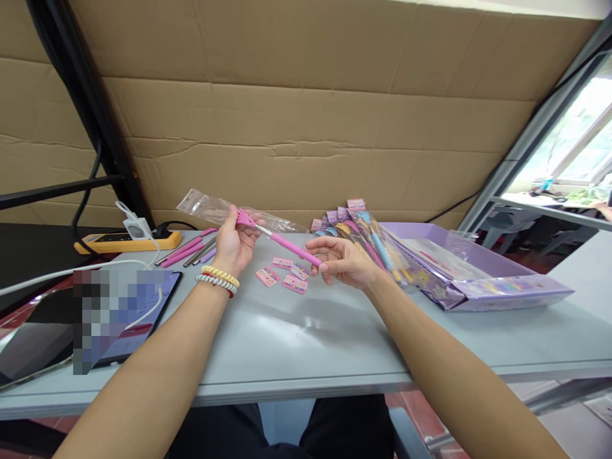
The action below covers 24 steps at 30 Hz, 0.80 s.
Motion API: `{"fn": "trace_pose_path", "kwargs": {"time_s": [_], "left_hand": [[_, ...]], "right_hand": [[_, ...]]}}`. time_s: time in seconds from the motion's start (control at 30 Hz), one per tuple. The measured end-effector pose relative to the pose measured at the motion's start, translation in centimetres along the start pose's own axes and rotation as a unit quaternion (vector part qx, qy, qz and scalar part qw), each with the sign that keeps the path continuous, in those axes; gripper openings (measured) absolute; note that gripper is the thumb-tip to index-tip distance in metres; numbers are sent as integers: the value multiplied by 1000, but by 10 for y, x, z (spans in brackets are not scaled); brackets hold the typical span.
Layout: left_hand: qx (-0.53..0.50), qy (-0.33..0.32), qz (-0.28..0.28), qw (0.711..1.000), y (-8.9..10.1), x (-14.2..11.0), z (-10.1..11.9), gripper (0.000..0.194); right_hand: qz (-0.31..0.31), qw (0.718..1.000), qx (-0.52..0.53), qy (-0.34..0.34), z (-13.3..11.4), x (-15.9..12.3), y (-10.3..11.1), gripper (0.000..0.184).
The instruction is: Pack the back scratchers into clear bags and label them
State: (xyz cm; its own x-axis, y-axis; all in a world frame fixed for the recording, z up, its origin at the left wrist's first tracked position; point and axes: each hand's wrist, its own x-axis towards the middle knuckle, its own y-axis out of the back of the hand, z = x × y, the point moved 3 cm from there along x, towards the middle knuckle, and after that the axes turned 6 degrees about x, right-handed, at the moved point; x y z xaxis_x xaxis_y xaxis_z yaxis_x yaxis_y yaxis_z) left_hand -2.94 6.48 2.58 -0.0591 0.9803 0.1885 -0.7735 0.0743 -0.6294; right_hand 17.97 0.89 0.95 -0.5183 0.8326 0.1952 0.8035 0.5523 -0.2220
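A pink back scratcher [292,247] with a small hand-shaped head and a metal shaft is held between my two hands above the table. My left hand [234,242] is closed around the head end, along with a clear plastic bag [203,205] that stretches out to both sides behind it. At the other end, my right hand [347,260] pinches the tip of the pink handle. Several small printed cards [295,284] lie on the table below the scratcher. Left of my left hand lie loose pink handles and metal rods [186,250].
Bagged back scratchers [368,239] in several colours lie beside a purple display box [516,290] on the right. A yellow power strip [129,241] with a white charger [138,228] and a tablet [165,306] are on the left. Cardboard [306,115] walls the back.
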Motion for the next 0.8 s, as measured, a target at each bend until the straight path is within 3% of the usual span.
{"fn": "trace_pose_path", "kwargs": {"time_s": [0.13, 0.4, 0.63, 0.8], "left_hand": [[-6, 8, 7, 1000, 2, 1, 0, 34], [-13, 13, -33, 999, 4, 1, -4, 32], [-4, 26, -35, 999, 0, -3, -5, 32], [3, 53, -84, 995, -7, -10, -13, 31]], "right_hand": [[32, 999, -5, 15, 0, 1, 2, 44], [110, 991, -56, 51, -4, 1, 8, 43], [82, 991, -89, 60, -3, 1, 10, 49], [72, 991, -107, 40, 0, 3, 5, 55]]}}
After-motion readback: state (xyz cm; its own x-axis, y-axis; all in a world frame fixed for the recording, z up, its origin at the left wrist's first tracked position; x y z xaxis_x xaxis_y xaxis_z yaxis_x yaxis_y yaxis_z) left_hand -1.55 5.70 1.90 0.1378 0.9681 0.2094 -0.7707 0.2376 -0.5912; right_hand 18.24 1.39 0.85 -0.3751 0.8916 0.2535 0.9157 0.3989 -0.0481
